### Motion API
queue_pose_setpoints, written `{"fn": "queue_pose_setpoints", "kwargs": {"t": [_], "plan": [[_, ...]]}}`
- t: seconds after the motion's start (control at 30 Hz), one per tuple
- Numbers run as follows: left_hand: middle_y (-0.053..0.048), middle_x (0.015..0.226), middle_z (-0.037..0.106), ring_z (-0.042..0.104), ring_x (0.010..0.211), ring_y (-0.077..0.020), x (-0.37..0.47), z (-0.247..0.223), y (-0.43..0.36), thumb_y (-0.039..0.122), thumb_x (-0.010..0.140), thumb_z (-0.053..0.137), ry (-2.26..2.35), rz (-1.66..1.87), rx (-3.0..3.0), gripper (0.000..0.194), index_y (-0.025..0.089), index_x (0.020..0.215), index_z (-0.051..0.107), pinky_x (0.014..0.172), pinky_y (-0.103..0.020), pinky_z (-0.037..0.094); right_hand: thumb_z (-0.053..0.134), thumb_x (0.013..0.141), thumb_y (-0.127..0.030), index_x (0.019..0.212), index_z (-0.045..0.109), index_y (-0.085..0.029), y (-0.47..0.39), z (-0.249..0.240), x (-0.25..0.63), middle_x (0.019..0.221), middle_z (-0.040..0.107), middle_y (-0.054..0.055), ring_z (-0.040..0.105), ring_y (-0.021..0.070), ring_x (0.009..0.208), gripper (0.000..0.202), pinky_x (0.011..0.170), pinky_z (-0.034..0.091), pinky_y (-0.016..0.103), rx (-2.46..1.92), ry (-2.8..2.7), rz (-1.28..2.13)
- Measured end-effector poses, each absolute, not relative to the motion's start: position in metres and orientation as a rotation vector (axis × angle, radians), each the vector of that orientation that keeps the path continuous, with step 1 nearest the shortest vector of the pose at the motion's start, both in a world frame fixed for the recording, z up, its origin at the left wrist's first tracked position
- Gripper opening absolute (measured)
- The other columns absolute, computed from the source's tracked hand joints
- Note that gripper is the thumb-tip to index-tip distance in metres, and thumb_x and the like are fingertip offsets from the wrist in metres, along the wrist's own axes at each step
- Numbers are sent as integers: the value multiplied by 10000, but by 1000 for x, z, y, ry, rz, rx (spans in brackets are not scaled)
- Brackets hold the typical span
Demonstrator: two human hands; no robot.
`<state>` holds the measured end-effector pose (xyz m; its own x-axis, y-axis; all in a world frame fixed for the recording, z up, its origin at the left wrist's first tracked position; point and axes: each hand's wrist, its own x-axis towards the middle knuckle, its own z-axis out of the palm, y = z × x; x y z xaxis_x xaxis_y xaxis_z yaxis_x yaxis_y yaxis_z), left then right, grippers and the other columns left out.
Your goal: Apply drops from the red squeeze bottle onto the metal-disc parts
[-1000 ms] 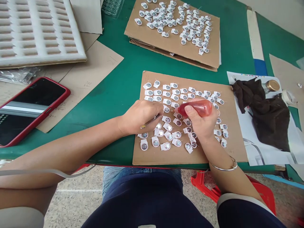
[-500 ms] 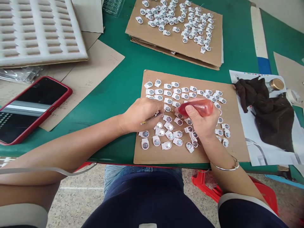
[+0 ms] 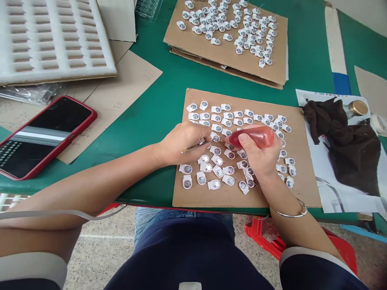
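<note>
My left hand is closed around a thin metal tool, possibly tweezers, over the near cardboard sheet. A soft red squeeze bottle lies tilted in my right hand, its narrow end pointing left and down. Small round silver discs on white tabs cover much of the sheet in loose rows. One such disc sits just by my left fingertips, and another is below the bottle's tip. Whether the tip touches a part cannot be made out. My hands hide some of the parts.
Farther back, a stack of cardboard bears many more discs. To the left are a red-cased phone and a white foam tray. On the right, a dark cloth and a gold-capped jar rest on white paper.
The whole view has shifted slightly, so things sit a little farther right. Both hands keep nearly the same place over the sheet, with the same things held.
</note>
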<state>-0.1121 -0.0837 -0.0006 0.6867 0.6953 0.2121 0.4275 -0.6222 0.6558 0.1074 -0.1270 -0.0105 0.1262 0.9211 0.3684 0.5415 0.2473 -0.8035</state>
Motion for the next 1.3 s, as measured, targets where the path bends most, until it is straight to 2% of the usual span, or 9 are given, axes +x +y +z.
{"fn": "queue_pose_setpoints", "kwargs": {"t": [0.47,0.7,1.03,1.3], "plan": [[5,651,633,541,563,-91,-111,0,-83,127,732,534,878,622,2322,93,148,736,625,496,-209,383,624,773,-390,919,612,-245,-128,-12,110,878,633,25,653,187,829,206,648,574,338,-1427,-1600,512],[11,645,630,532,549,-83,-112,-1,-82,79,694,538,826,656,2323,120,147,739,627,488,-203,371,629,763,-422,910,617,-247,-127,-13,108,864,636,30,650,189,815,229,659,580,354,-1419,-1583,522],[17,637,625,528,556,-84,-112,-2,-82,78,685,546,846,641,2285,123,149,735,633,492,-202,368,668,740,-369,841,633,-239,-125,-7,101,821,648,2,633,161,767,169,725,542,364,-1382,-1591,443],[7,640,638,555,566,-98,-111,-2,-82,101,693,542,864,644,2269,131,151,751,649,503,-207,389,676,734,-358,841,629,-237,-124,-6,99,804,657,-6,632,149,759,168,699,528,336,-1340,-1606,395]]}}
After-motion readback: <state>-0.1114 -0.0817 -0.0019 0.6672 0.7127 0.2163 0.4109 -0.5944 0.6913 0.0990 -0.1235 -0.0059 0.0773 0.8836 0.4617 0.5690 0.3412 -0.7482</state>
